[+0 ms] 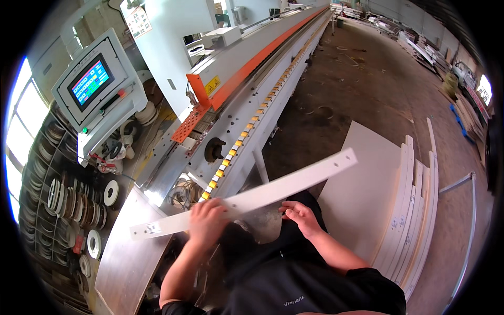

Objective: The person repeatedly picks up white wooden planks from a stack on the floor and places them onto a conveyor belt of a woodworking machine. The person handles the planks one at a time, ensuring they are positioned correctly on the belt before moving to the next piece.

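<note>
A long white board strip [278, 191] with small holes and a label near its left end lies across in front of me, tilted up to the right. My left hand [208, 220] is closed over its left part, the fingers on top. Below the strip's right half, my right hand [300, 214] is apart from it, fingers loosely spread and nothing in them. The strip hangs over the near end of a long edge-banding machine [231, 126] with a row of yellow rollers [239, 143].
A control panel with a lit screen [90, 82] stands at left, above racks of banding rolls [68, 199]. A wooden side table [131, 252] is at lower left. On my right are a large pale panel [362, 173], stacked white strips [407, 210] and a metal frame [467, 226].
</note>
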Available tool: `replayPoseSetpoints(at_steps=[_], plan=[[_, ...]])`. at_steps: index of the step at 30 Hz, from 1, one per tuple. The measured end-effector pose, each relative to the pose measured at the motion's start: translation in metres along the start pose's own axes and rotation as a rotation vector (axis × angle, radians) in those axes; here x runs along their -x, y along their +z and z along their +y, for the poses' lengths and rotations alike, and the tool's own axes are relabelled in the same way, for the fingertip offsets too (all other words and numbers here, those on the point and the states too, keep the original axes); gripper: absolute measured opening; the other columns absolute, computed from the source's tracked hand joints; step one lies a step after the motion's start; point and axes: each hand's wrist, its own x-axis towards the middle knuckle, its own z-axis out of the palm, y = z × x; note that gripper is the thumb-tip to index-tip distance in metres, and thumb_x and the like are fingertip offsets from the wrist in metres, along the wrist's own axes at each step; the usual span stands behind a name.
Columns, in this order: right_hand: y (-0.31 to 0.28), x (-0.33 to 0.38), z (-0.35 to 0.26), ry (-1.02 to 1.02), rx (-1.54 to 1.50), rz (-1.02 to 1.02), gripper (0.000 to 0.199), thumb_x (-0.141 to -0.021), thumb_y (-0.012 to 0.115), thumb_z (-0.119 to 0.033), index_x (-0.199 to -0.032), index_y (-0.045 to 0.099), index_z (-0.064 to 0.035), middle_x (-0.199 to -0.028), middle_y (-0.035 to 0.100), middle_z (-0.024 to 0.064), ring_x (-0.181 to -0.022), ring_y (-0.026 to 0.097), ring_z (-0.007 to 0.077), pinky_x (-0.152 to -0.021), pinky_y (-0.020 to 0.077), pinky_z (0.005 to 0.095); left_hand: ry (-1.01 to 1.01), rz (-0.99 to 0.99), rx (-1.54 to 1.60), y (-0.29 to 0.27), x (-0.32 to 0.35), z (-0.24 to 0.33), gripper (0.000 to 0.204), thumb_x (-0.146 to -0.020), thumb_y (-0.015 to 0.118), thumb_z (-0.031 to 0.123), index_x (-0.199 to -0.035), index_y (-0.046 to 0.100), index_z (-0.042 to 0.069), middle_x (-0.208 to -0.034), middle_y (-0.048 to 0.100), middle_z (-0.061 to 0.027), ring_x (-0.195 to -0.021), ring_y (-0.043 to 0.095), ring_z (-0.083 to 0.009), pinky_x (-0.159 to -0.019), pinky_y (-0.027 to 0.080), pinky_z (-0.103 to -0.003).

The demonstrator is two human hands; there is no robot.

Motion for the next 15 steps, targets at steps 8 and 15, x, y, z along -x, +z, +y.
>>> replayPoseSetpoints(at_steps=[8,15], plan=[[-0.038,0.010,0.041,0.023,0.205,0.136,0.038,-0.108,0.079,-0.021,-0.137,0.072,0.0031,-0.114,0.079,0.0065,-0.104,0.074,0.0099,-0.097,0.0596,0.0272,-0.298,0.098,-0.124,-0.054,0.070,-0.127,0.045,-0.076,0.090,0.011,-0.118,0.074,0.011,-0.139,0.074,-0.0101,-0.125,0.066,-0.0359,-0.109,0.051,-0.049],[-0.043,0.009,0.056,0.000,0.420,0.108,0.038,-0.105,0.082,-0.023,-0.132,0.075,0.0019,-0.113,0.082,0.0087,-0.098,0.076,0.0093,-0.092,0.0604,0.0272,-0.574,0.059,-0.204,-0.070,0.113,-0.203,0.043,-0.083,0.088,0.007,-0.125,0.076,0.009,-0.141,0.075,-0.0124,-0.132,0.066,-0.0370,-0.115,0.052,-0.047]])
